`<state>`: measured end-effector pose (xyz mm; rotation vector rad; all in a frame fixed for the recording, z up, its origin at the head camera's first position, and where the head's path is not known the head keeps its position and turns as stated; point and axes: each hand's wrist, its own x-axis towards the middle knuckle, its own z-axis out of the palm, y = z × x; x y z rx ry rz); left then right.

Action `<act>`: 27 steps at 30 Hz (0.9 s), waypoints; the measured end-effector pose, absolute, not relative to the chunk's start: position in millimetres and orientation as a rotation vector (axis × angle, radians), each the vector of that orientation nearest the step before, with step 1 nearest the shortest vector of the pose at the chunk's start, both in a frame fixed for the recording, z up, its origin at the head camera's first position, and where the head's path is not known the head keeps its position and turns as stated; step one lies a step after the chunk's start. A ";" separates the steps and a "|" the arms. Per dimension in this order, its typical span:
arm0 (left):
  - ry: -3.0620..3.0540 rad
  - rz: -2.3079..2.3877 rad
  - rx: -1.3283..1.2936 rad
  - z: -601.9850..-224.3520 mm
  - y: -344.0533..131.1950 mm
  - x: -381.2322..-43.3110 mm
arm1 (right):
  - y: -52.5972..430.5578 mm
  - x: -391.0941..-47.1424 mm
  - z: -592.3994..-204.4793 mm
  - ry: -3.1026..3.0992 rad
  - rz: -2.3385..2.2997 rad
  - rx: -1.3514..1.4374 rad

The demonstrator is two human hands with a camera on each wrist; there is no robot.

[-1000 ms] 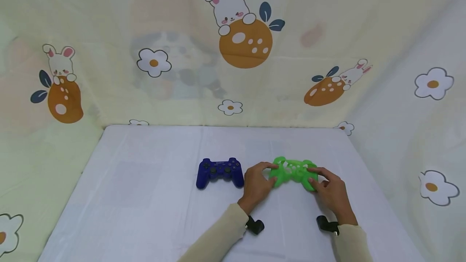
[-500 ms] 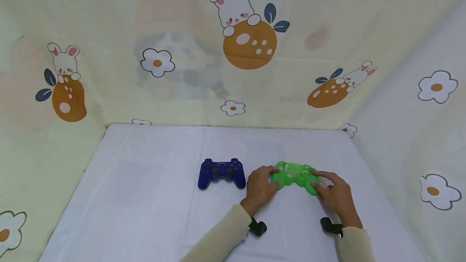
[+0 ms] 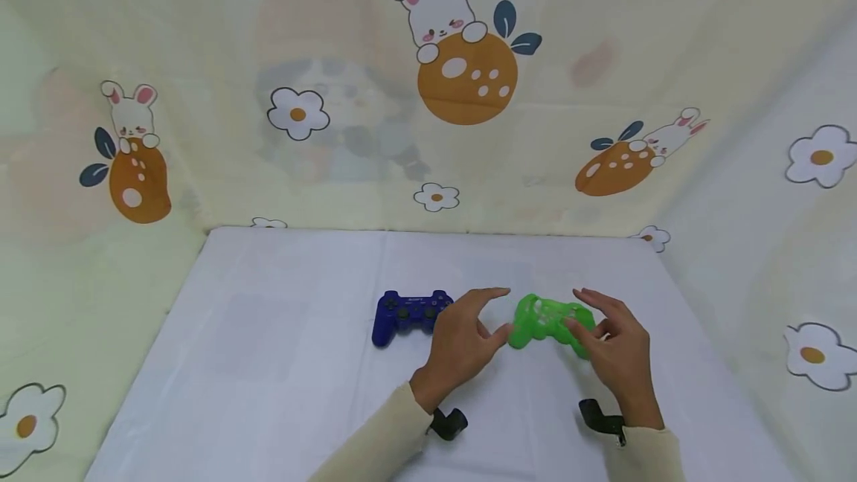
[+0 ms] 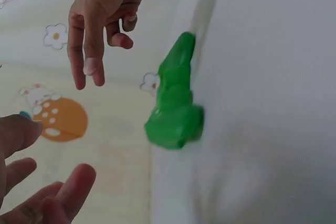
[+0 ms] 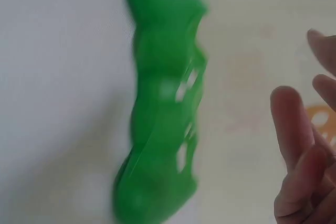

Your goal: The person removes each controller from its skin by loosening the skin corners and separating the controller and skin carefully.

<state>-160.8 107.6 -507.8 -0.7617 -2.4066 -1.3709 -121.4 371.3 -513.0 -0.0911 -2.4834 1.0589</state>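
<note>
A bright green game controller cover (image 3: 550,321) with cut-out holes lies on the white table, right of centre. My left hand (image 3: 462,341) hovers to its left, thumb and fingers spread, holding nothing; in the head view it overlaps the right part of a blue game controller (image 3: 405,316). My right hand (image 3: 619,344) is raised at the cover's right end, fingers apart. Both wrist views show space between the hands and the green cover (image 4: 176,98). The right wrist view has the cover (image 5: 163,93) blurred, beside the right hand's fingers (image 5: 289,119).
The table (image 3: 281,363) has a white cloth over it. A patterned curtain (image 3: 348,169) with rabbits and flowers hangs behind, and white fabric (image 3: 756,266) rises at the right. Each wrist wears a black camera, such as the left camera (image 3: 448,424).
Both hands have let go of the green cover. My left hand has moved left, over part of the blue controller, and my right hand's fingers have spread and lifted.
</note>
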 end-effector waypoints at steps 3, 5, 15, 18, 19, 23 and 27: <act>-2.353 -1.376 -0.740 -501.2 87.9 -160.9 | 351.1 -124.6 -503.6 -2.459 1.090 -0.034; -2.318 -1.335 -0.713 -499.0 75.0 -162.4 | 337.7 -127.8 -499.6 -2.447 1.113 0.010; -2.359 -1.155 -0.482 -508.0 7.0 -175.5 | 268.3 -150.3 -504.3 -2.480 1.209 0.185; -2.376 -1.114 -0.432 -521.3 -14.1 -179.7 | 249.6 -157.5 -513.4 -2.526 1.230 0.229; -2.381 -1.103 -0.421 -526.2 -20.8 -180.8 | 244.0 -159.8 -516.9 -2.545 1.230 0.236; -2.418 -1.090 -0.375 -540.6 -40.4 -181.5 | 227.2 -168.4 -531.5 -2.628 1.248 0.250; -2.505 -1.112 -0.314 -550.3 -51.5 -181.2 | 214.8 -173.9 -542.9 -2.707 1.276 0.233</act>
